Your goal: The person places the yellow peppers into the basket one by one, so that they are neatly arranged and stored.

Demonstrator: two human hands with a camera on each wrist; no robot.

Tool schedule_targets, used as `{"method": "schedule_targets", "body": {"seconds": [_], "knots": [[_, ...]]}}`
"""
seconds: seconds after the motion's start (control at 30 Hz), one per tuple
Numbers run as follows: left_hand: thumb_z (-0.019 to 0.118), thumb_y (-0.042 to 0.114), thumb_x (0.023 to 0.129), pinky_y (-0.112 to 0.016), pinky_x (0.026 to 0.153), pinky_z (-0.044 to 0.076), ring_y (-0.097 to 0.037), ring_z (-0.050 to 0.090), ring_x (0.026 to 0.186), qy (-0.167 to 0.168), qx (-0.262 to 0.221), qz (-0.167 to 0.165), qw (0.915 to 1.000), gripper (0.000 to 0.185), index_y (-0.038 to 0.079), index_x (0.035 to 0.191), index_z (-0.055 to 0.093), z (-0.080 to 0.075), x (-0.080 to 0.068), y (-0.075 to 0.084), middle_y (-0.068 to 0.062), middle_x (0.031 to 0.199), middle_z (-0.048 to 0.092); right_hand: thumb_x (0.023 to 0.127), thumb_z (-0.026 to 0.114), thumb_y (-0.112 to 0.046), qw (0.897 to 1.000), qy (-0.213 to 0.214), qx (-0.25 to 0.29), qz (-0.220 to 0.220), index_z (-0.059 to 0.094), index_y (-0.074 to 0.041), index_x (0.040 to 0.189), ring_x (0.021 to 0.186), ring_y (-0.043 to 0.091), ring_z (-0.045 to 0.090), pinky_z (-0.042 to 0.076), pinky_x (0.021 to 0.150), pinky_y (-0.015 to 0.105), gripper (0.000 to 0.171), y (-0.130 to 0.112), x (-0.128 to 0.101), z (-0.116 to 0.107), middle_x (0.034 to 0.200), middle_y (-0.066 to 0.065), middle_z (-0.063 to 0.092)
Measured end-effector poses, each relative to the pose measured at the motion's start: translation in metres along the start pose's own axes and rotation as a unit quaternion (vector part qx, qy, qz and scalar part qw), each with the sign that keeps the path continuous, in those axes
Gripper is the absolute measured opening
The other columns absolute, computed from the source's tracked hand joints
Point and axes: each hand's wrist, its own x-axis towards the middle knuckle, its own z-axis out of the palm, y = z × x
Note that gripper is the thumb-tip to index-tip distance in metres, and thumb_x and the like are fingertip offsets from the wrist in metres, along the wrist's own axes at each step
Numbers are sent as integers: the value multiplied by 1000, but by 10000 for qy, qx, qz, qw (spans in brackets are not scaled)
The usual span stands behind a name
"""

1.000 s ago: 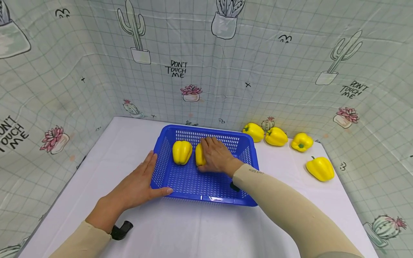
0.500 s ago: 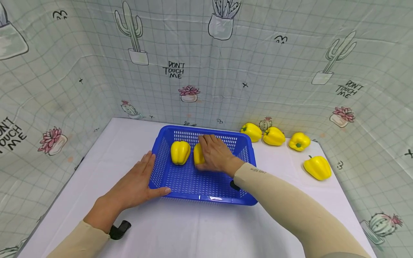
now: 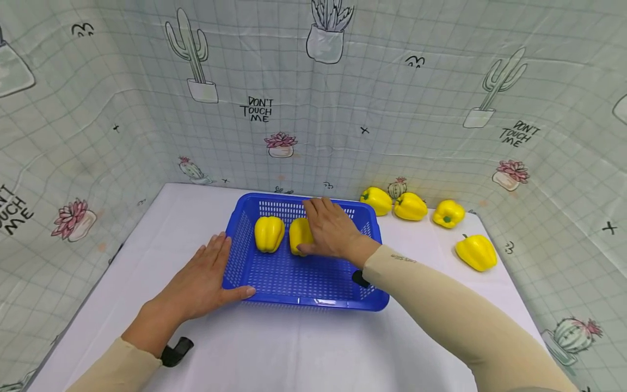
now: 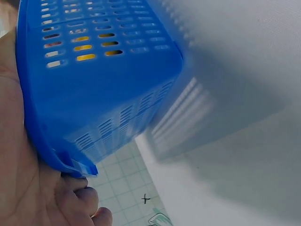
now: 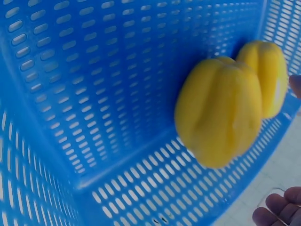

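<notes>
A blue perforated plastic basket sits on the white-covered table. Inside it, a yellow bell pepper stands at the left, with a second bell pepper just to its right. My right hand is over the basket beside the second pepper and partly covers it in the head view. In the right wrist view, its fingers are spread apart from the nearer pepper. My left hand rests along the basket's left rim, fingers straight, thumb on the front rim. Through the basket's slots yellow shows in the left wrist view.
Right of the basket on the table lie several more yellow bell peppers, including a far-right pepper and a back-row pepper. A cactus-printed cloth rises behind and at both sides. Black wrist gear shows under the left wrist.
My right hand has let go of the second pepper and drawn slightly up and right, uncovering more of it. The left hand keeps its place on the basket. The head view has shifted slightly.
</notes>
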Motion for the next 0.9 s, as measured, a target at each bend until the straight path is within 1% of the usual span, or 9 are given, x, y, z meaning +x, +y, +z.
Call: {"method": "schedule_targets", "body": {"seconds": [0.13,0.23,0.33,0.5,0.6,0.8,0.9], "knots": [[58,85,87,-63,130,15,-49,14,161,-24,-46,-79,10000,130,-9,165,14,0,-1,1,-31,173,11,89,74,-65,9998,0,181,55,39,2,155,136,37,52,46,119,49,100,6,-8,-11,149,21,51],[59,84,87,-63,130,15,-48,14,161,-24,-52,-98,9999,130,-9,165,13,1,-2,1,-31,173,10,90,75,-62,9996,55,262,94,40,4,155,138,38,52,43,121,48,98,15,-15,-18,150,22,51],[58,84,87,-63,130,16,-49,14,161,-16,-71,-69,10000,130,-9,165,13,1,-2,2,-31,173,10,90,77,-60,9993,128,283,230,40,5,154,137,39,52,43,121,48,98,27,-25,-22,150,23,51],[59,84,87,-64,129,16,-49,14,160,-14,-79,-51,10000,130,-10,165,12,2,-2,2,-31,173,10,89,79,-56,9977,300,385,476,40,5,153,137,41,51,44,120,52,97,49,-43,-25,149,25,51],[60,84,87,-64,129,16,-49,14,161,-28,-93,-65,9999,131,-9,165,11,2,-2,1,-31,174,9,90,79,-53,9973,395,339,526,40,7,153,138,42,50,43,119,54,95,62,-54,-23,148,26,51],[61,83,87,-64,129,17,-49,14,161,-41,-120,-88,9999,131,-9,165,9,3,-2,1,-30,174,7,90,80,-50,9971,541,17,527,40,8,151,139,44,49,39,123,55,93,87,-76,-20,148,29,51],[59,84,87,-64,129,17,-49,14,160,-50,-118,-80,9999,131,-8,165,9,3,-2,2,-30,174,7,91,80,-49,9968,524,-146,593,40,9,152,140,44,49,37,124,55,93,99,-87,-19,150,30,50]]}}
